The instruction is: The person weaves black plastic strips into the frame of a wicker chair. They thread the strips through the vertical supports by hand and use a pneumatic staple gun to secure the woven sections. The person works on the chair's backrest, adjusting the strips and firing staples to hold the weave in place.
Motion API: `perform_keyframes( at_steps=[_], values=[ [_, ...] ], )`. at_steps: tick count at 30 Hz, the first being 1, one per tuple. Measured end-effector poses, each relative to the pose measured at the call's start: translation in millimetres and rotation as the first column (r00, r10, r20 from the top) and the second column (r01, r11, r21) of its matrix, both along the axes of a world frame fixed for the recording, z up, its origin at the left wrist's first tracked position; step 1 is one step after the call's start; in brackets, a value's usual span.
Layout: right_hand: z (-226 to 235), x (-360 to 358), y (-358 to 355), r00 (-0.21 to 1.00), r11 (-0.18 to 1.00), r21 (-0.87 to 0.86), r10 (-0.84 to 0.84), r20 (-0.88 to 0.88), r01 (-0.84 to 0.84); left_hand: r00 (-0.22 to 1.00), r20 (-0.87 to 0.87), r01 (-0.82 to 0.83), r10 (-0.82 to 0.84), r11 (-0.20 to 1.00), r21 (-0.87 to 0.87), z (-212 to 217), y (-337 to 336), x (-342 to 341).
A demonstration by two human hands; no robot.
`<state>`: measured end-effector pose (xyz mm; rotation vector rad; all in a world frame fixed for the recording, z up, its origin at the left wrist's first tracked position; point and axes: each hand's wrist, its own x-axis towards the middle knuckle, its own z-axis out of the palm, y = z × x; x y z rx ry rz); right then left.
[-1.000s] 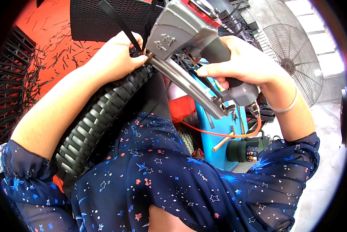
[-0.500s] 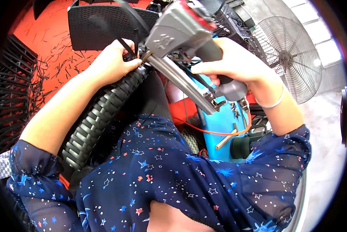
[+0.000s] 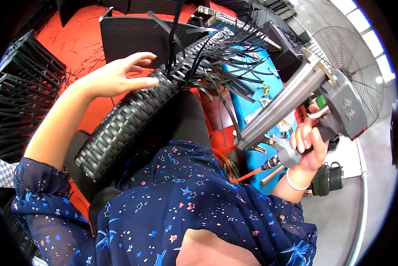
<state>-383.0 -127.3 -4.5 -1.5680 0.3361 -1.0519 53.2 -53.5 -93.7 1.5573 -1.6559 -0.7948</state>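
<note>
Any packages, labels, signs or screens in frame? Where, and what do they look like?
No packages, signs or screens show.
Raised marking: on the grey side of the staple gun held in the right hand, small embossed shape in the body's own grey, right of centre.
Nothing label-like on the black woven armrest by the left hand.

Daylight was bright and even, strongest from the windows (image 3: pixel 376 40) at upper right, which glared white. Shadows stayed soft. Fisheye distortion bent the edges inside a black rim, with focus crisp at centre.
</note>
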Motion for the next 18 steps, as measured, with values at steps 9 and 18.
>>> perform_keyframes(
  at_steps=[9, 18],
  values=[
    [-18.1, 39.4, 1.2, 0.941, 0.968, 0.034, 0.234, 0.244, -0.249, 0.899, -0.234, -0.397, 0.371, 0.914, -0.077, -7.2, 126.9, 38.2],
    [-15.5, 152.7, -40.4, 0.407, 0.558, -0.187, 0.760, 0.507, -0.808, 0.977, 0.214, 0.079, 0.023, 0.886, -0.457, 54.1, 115.4, -79.7]
  ],
)
